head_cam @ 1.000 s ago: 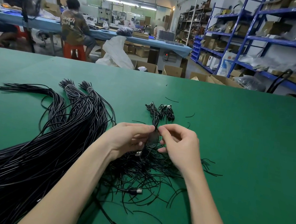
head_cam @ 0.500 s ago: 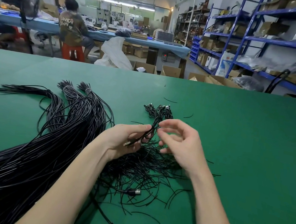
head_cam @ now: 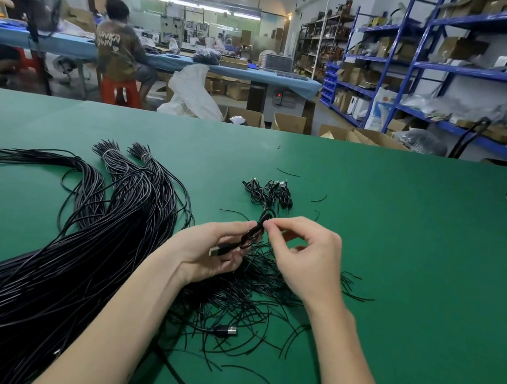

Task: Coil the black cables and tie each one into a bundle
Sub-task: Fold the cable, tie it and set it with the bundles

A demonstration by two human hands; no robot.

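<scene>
gripping the coiled cable [head_cam: 252,236] over the table's [head_cam: 429,284] middle, the left hand [head_cam: 210,251] steadies it while the right hand [head_cam: 304,258] pinches its waist, where this light, springy loop seems best held.

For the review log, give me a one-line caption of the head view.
Left hand holds a coiled black cable while right hand pinches its top, above loose ties on the green table.
</scene>
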